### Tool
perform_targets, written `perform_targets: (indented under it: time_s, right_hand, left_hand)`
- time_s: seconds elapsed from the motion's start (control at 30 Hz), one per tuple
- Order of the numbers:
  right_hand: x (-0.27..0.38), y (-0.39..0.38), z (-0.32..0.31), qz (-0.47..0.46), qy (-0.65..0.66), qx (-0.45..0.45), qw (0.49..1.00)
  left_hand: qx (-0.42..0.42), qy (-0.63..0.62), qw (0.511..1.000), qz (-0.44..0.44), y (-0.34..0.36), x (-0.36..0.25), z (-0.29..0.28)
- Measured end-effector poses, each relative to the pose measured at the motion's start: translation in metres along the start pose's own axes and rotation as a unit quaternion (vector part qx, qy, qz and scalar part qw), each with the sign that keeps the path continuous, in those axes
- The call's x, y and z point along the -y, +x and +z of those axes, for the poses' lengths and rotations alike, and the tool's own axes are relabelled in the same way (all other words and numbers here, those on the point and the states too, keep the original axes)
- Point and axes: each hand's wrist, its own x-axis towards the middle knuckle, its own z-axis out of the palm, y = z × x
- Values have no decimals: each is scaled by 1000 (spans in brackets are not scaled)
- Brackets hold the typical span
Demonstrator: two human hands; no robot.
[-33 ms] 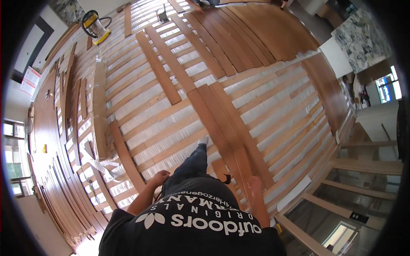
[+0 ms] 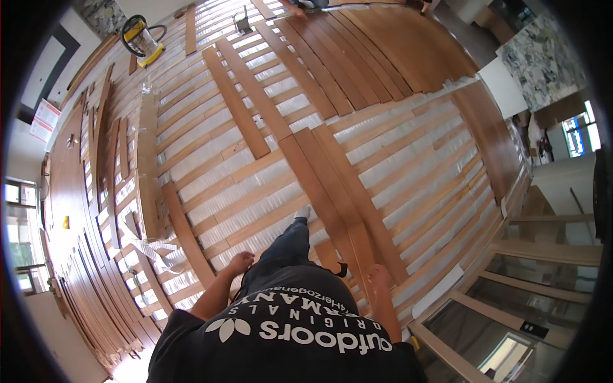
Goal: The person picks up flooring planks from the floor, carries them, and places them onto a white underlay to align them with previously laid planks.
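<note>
My left hand [image 2: 242, 262] hangs beside my jeans-clad leg, fingers slightly curled and apart, holding nothing. My right hand [image 2: 378, 276] hangs at my right side over long brown floor planks [image 2: 319, 188], loosely open and empty; whether it touches anything I cannot tell. My foot [image 2: 301, 210], in light grey footwear, is beside these planks. Around me pale wooden battens [image 2: 258, 171] run across silvery underlay [image 2: 223, 179], with further brown boards [image 2: 233, 102] lying crosswise over them.
A yellow canister vacuum [image 2: 149, 56] stands at upper left. A co-worker's hand [image 2: 297, 11] is low beside laid boards [image 2: 357, 54] at the top. Stacked planks [image 2: 96, 306] lie at lower left. A glass-and-wood structure [image 2: 485, 300] borders the right, below a marbled panel [image 2: 536, 60].
</note>
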Motion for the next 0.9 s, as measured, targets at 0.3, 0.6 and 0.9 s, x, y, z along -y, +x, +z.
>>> perform_targets:
  time_s: [0.3, 0.6, 0.9]
  right_hand:
    - [143, 51, 39, 94, -149, -17, 984]
    - [149, 162, -62, 349, -142, -34, 926]
    - [353, 436, -156, -45, -329, 52, 942]
  left_hand:
    - [-59, 84, 994, -37, 216, -127, -109]
    - [-144, -85, 980, -108, 339, -263, -81]
    - [20, -54, 992, -108, 370, -405, 2]
